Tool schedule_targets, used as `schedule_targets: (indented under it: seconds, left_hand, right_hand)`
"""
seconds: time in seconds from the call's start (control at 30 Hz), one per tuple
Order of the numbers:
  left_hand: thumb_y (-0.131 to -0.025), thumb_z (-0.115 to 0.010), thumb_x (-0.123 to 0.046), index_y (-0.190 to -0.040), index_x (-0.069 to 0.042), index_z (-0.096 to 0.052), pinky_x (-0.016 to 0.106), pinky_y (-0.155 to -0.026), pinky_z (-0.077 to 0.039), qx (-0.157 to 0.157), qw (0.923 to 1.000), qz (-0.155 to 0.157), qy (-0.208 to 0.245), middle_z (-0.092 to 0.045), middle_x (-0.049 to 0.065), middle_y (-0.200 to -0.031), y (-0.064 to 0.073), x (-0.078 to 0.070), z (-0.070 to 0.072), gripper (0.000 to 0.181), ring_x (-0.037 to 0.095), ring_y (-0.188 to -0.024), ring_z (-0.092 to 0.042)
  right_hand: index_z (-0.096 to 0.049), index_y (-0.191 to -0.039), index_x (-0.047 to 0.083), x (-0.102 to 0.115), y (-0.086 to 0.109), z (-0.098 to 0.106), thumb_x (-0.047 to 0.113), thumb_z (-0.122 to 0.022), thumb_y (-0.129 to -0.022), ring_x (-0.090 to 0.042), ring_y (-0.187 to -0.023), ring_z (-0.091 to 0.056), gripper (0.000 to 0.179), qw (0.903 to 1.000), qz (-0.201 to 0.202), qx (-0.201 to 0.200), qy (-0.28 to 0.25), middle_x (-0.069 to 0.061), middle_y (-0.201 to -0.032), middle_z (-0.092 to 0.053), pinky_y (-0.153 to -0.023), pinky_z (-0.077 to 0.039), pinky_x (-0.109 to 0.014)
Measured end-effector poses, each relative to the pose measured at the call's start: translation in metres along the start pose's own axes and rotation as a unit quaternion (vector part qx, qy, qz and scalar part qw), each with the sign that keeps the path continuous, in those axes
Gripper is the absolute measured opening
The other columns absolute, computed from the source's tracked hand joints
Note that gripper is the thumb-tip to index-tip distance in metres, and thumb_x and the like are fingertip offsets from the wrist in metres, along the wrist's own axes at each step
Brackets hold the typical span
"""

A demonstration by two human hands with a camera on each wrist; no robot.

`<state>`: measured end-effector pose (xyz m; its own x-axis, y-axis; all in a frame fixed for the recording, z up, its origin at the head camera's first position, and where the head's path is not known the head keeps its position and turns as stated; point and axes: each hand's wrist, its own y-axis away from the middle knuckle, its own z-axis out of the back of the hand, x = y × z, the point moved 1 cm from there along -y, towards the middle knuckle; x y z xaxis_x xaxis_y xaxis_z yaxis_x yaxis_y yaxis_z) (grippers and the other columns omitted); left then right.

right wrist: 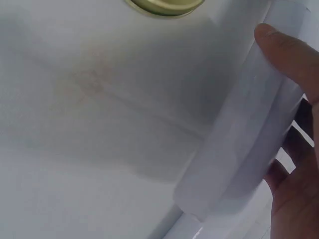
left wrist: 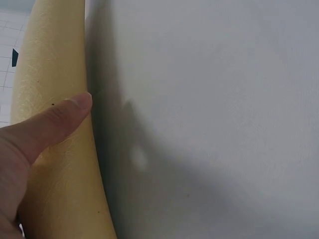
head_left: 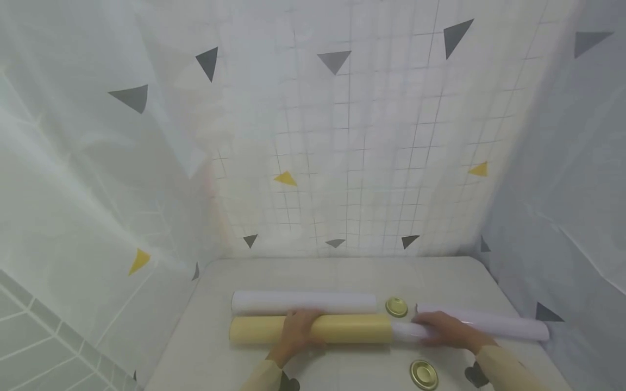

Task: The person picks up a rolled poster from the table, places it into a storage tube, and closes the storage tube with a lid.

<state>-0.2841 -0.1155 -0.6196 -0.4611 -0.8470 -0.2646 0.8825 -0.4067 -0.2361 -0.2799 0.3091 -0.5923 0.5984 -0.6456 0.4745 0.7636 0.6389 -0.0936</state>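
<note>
A yellow-tan mailing tube lies across the table. My left hand grips it left of its middle, with the thumb laid across the tube in the left wrist view. At the tube's right end my right hand holds a narrower white paper roll, thumb on one side and fingers round the other. The roll lines up with the tube, and its left end meets the tube's mouth. In the right wrist view the roll's near end overlaps another white roll.
A white roll lies just behind the tube, and another stretches right beyond my right hand. One gold lid sits behind the tube's end, a second in front. Translucent sheeting with grey and yellow triangles surrounds the table.
</note>
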Motion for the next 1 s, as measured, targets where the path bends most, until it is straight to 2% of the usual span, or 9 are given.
schedule_targets:
  seconds: [0.13, 0.23, 0.37, 0.47, 0.57, 0.67, 0.77, 0.87, 1.0]
  left_hand:
    - [-0.058, -0.095, -0.044, -0.130, -0.020, -0.067, 0.043, -0.095, -0.044, -0.002, 1.0000, -0.001, 0.003, -0.074, -0.005, -0.128, 0.000, 0.000, 0.000, 0.081, 0.019, -0.115, -0.067]
    - [-0.058, -0.094, -0.044, -0.129, -0.020, -0.068, 0.042, -0.094, -0.044, -0.015, 0.9998, -0.008, 0.008, -0.074, -0.005, -0.127, 0.001, 0.000, 0.001, 0.080, 0.019, -0.114, -0.067]
    - [-0.056, -0.094, -0.046, -0.126, -0.020, -0.069, 0.040, -0.090, -0.043, -0.027, 0.9994, -0.020, 0.004, -0.076, -0.004, -0.124, 0.005, -0.003, 0.002, 0.079, 0.019, -0.110, -0.068]
    - [-0.055, -0.095, -0.045, -0.125, -0.019, -0.070, 0.039, -0.089, -0.043, -0.020, 0.9996, -0.017, 0.005, -0.076, -0.004, -0.123, 0.006, -0.005, 0.003, 0.079, 0.019, -0.110, -0.068]
    - [-0.056, -0.095, -0.046, -0.126, -0.020, -0.070, 0.038, -0.090, -0.043, -0.008, 0.9999, -0.006, 0.006, -0.076, -0.004, -0.124, 0.006, -0.006, 0.003, 0.079, 0.018, -0.111, -0.068]
    - [-0.055, -0.095, -0.048, -0.126, -0.021, -0.069, 0.036, -0.088, -0.042, -0.007, 0.9999, -0.007, -0.006, -0.076, -0.006, -0.124, 0.006, -0.007, 0.002, 0.080, 0.017, -0.110, -0.069]
    - [-0.055, -0.094, -0.050, -0.126, -0.022, -0.069, 0.033, -0.086, -0.041, -0.014, 0.9996, -0.017, -0.016, -0.076, -0.007, -0.123, 0.006, -0.007, 0.001, 0.080, 0.016, -0.108, -0.069]
    - [-0.055, -0.093, -0.051, -0.125, -0.023, -0.070, 0.033, -0.086, -0.040, -0.023, 0.9994, -0.021, -0.014, -0.076, -0.008, -0.122, 0.007, -0.005, -0.001, 0.079, 0.015, -0.107, -0.069]
    - [-0.056, -0.093, -0.051, -0.125, -0.024, -0.070, 0.036, -0.088, -0.041, -0.028, 0.9995, -0.016, -0.005, -0.076, -0.009, -0.122, 0.008, -0.003, -0.002, 0.078, 0.014, -0.109, -0.069]
  right_hand:
    - [-0.070, -0.116, 0.004, 0.013, -0.011, 0.002, 0.026, -0.082, -0.085, -0.014, -0.099, -0.070, 0.040, 0.9985, 0.051, -0.018, -0.001, -0.011, -0.109, -0.077, -0.086, -0.057, -0.033]
    - [-0.070, -0.117, 0.004, 0.019, -0.016, 0.001, 0.025, -0.082, -0.084, -0.020, -0.102, -0.071, 0.040, 0.9980, 0.061, -0.019, -0.004, -0.014, -0.112, -0.076, -0.088, -0.058, -0.034]
    - [-0.070, -0.120, 0.005, 0.021, -0.020, -0.005, 0.028, -0.081, -0.085, -0.027, -0.110, -0.071, 0.043, 0.9994, 0.034, -0.002, 0.000, -0.016, -0.119, -0.075, -0.094, -0.057, -0.037]
    - [-0.070, -0.121, 0.006, 0.023, -0.023, -0.008, 0.032, -0.080, -0.086, -0.026, -0.112, -0.071, 0.045, 0.9998, 0.017, 0.014, 0.002, -0.012, -0.120, -0.076, -0.098, -0.055, -0.046]
    - [-0.070, -0.123, 0.008, 0.026, -0.028, -0.010, 0.035, -0.079, -0.086, -0.026, -0.115, -0.069, 0.047, 0.9993, -0.010, 0.036, -0.010, -0.010, -0.122, -0.075, -0.104, -0.047, -0.063]
    - [-0.070, -0.123, 0.011, 0.029, -0.032, -0.011, 0.038, -0.079, -0.086, -0.019, -0.109, -0.069, 0.047, 0.9983, -0.030, 0.050, -0.013, -0.007, -0.121, -0.075, -0.101, -0.046, -0.068]
    - [-0.069, -0.121, 0.011, 0.032, -0.036, -0.012, 0.036, -0.081, -0.084, -0.010, -0.102, -0.067, 0.045, 0.9976, -0.032, 0.054, -0.028, -0.005, -0.116, -0.076, -0.097, -0.054, -0.051]
    - [-0.069, -0.118, 0.012, 0.035, -0.040, -0.013, 0.033, -0.082, -0.084, -0.005, -0.098, -0.066, 0.043, 0.9969, -0.029, 0.056, -0.046, -0.003, -0.112, -0.076, -0.093, -0.054, -0.037]
    - [-0.068, -0.119, 0.012, 0.036, -0.041, -0.015, 0.033, -0.082, -0.083, -0.005, -0.100, -0.066, 0.043, 0.9965, -0.031, 0.060, -0.050, -0.002, -0.114, -0.075, -0.093, -0.055, -0.035]
